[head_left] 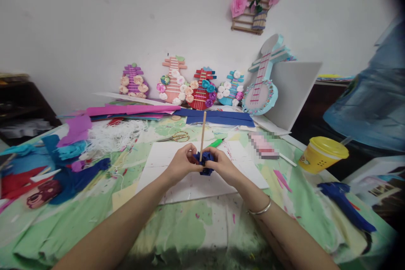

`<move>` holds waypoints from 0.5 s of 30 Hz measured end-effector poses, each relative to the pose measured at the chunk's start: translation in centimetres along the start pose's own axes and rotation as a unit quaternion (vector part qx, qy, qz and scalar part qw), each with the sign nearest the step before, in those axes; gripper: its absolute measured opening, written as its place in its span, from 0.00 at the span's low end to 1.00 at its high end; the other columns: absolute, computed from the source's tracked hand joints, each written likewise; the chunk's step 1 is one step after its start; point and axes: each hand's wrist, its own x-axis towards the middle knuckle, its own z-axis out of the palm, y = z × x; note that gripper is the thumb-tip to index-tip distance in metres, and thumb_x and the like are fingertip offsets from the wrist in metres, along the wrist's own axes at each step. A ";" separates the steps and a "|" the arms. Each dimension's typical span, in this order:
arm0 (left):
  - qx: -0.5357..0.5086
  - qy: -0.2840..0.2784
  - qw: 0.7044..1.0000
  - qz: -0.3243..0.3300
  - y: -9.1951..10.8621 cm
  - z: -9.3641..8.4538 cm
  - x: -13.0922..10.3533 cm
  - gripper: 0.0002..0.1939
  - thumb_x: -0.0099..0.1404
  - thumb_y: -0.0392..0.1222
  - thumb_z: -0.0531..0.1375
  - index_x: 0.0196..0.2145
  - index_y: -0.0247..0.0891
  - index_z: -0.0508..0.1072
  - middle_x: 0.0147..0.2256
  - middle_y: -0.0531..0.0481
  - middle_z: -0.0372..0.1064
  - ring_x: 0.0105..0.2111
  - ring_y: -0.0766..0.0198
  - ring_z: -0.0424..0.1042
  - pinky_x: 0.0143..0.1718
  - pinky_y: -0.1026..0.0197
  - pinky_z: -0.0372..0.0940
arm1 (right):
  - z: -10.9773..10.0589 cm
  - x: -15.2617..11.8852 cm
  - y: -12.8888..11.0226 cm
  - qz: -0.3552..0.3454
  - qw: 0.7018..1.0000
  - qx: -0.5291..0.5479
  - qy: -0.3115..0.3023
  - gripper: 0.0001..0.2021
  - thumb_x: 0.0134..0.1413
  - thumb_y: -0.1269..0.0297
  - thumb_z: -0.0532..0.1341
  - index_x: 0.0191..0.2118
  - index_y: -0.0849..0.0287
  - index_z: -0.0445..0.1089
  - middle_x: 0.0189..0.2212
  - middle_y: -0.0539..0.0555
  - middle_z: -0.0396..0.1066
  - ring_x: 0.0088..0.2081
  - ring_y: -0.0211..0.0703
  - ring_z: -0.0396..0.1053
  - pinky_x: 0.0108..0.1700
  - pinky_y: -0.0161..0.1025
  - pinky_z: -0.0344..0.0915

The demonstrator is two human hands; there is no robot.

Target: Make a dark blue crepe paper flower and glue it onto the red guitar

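Observation:
Between my two hands is a dark blue crumpled crepe-paper flower [206,169], held above a white board [177,190]. A thin wooden stick [203,133] rises upright from its middle. My left hand [182,162] closes on the flower's left side, thumb and fingers curled at its edge. On the other side, my right hand [223,166] pinches the paper with its thumb in front. Some fingertips are hidden behind the paper. Just behind the right hand lies a green pen [216,143], and gold-handled scissors [180,136] rest beyond the board.
A blue glue gun [346,206] and a yellow lidded cup [324,155] stand to the right. White string [110,137] and coloured paper scraps [72,168] pile up at left. Blue paper strips [220,118] lie behind; decorated paper instruments [201,88] lean on the wall.

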 end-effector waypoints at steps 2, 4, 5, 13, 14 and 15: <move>-0.002 0.003 1.000 -0.004 0.0 0.0 0.0 0.24 0.38 0.33 0.68 0.26 0.39 0.55 0.18 0.61 0.64 0.19 0.70 0.65 0.23 0.68 0.60 | 0.0 0.0 -0.2 -0.007 1.000 0.000 -0.002 0.13 0.40 0.70 0.58 0.37 0.59 0.69 0.33 0.50 0.70 0.36 0.41 0.66 0.39 0.38 0.62; -0.004 0.004 1.000 -0.005 0.0 0.0 0.0 0.24 0.37 0.33 0.68 0.26 0.39 0.55 0.18 0.61 0.64 0.20 0.69 0.65 0.23 0.67 0.61 | 0.0 0.0 -0.4 -0.019 1.000 -0.001 0.001 0.11 0.44 0.67 0.58 0.37 0.59 0.69 0.34 0.51 0.70 0.37 0.41 0.67 0.41 0.39 0.62; -0.002 0.004 1.000 -0.005 0.0 0.1 0.0 0.24 0.38 0.32 0.68 0.26 0.39 0.56 0.18 0.61 0.64 0.20 0.69 0.65 0.23 0.67 0.61 | 0.0 0.0 -0.5 -0.025 1.000 -0.003 0.007 0.10 0.46 0.65 0.59 0.37 0.58 0.69 0.35 0.52 0.70 0.38 0.42 0.67 0.42 0.39 0.62; 0.029 -0.012 0.999 -0.003 -0.5 0.2 -0.1 0.22 0.39 0.28 0.66 0.26 0.38 0.56 0.18 0.61 0.63 0.20 0.71 0.63 0.24 0.68 0.59 | -0.2 0.0 -0.6 -0.100 0.994 0.007 0.041 0.09 0.46 0.60 0.63 0.35 0.56 0.72 0.39 0.54 0.67 0.43 0.43 0.65 0.41 0.38 0.64; 0.034 -0.011 0.999 -0.004 -0.5 0.3 0.0 0.22 0.39 0.28 0.66 0.26 0.39 0.56 0.18 0.62 0.63 0.20 0.71 0.63 0.23 0.68 0.59 | -0.3 0.0 -0.6 -0.107 0.993 0.016 0.045 0.07 0.46 0.60 0.64 0.32 0.57 0.72 0.38 0.54 0.66 0.42 0.43 0.65 0.41 0.38 0.64; 0.038 -0.013 0.999 -0.006 -0.4 0.3 -0.1 0.22 0.39 0.28 0.66 0.26 0.39 0.56 0.18 0.62 0.63 0.20 0.71 0.63 0.23 0.69 0.58 | -0.3 0.1 -0.6 -0.111 0.992 0.025 0.049 0.07 0.45 0.60 0.64 0.29 0.57 0.72 0.37 0.54 0.66 0.42 0.43 0.65 0.40 0.38 0.64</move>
